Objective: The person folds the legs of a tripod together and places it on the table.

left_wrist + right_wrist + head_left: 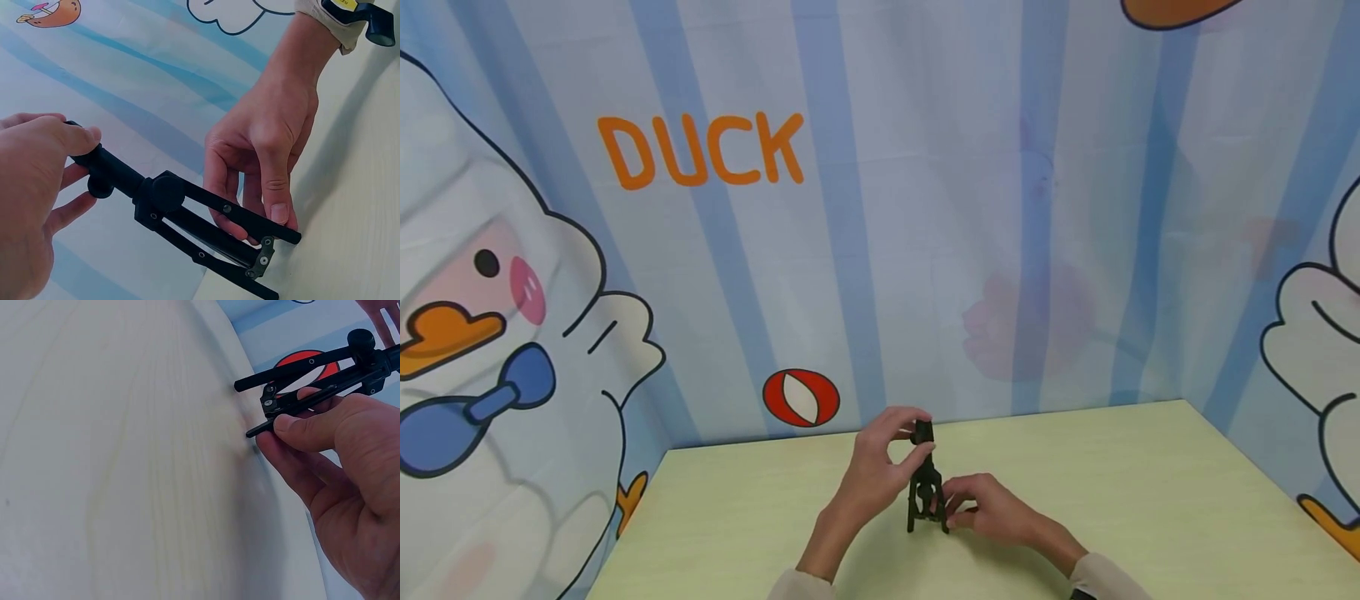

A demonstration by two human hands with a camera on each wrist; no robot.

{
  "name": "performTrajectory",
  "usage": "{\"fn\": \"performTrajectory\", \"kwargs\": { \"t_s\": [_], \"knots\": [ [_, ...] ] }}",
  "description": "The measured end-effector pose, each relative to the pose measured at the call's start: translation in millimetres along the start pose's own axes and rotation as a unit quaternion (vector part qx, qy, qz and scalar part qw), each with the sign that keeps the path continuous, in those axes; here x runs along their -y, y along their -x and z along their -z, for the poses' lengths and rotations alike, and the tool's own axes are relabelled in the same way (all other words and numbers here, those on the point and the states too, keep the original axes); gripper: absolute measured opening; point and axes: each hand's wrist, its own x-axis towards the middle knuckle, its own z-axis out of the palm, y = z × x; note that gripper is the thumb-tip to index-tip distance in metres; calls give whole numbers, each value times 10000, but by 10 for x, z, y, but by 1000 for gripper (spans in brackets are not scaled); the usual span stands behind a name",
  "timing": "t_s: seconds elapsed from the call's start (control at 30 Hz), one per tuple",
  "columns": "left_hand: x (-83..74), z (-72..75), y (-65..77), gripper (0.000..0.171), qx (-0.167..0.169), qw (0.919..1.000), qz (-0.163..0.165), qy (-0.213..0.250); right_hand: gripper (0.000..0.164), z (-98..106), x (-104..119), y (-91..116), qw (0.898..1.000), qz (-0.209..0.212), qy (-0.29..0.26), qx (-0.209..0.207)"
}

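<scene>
A small black tripod [927, 483] stands upright over the table, its legs partly spread at the bottom. With thumb and fingers my left hand [881, 462] grips the top of its column. Lower down, my right hand [996, 510] pinches one leg near the foot. In the left wrist view the tripod [203, 232] shows its hinged braces between the legs and a round knob on the collar. Seen from the right wrist, the thumb [306, 432] lies along a leg close to its tip.
The pale wooden table [1090, 483] reaches back to a curtain [917, 208] with blue stripes, duck drawings and orange lettering. A black device [378, 25] is strapped at the right wrist, by the beige sleeve [1108, 577].
</scene>
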Motion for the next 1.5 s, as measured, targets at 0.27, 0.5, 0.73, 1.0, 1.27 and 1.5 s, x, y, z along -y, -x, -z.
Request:
{"fn": "performTrajectory", "kwargs": {
  "t_s": [0.27, 0.5, 0.73, 1.0, 1.27, 1.5],
  "knots": [
    [-27, -18, -8, 30, -200, 9995, 14, -243, 21, -2, 1, -2, 10000, 36, 8, 66],
    [-24, -27, -10, 31, -340, 9987, -238, -305, 16, 32, -32, -9, 10000, -50, 63, -18],
    [10, -27, -4, 33, -275, 9994, -223, 58, 16, 62, -30, -19, 9987, 46, 310, -412],
    [9, -16, 2, 35, -194, 9991, -193, 309, 11, 55, -11, -18, 9954, -258, 346, -858],
    [-12, 4, 10, 37, -84, 9985, -133, 529, 15, 38, -15, -24, 9946, -292, 77, -990],
    [-7, -4, 4, 40, 6, 9972, -82, 743, 15, 30, -54, -53, 9966, -168, -230, -773]
  ]
}}
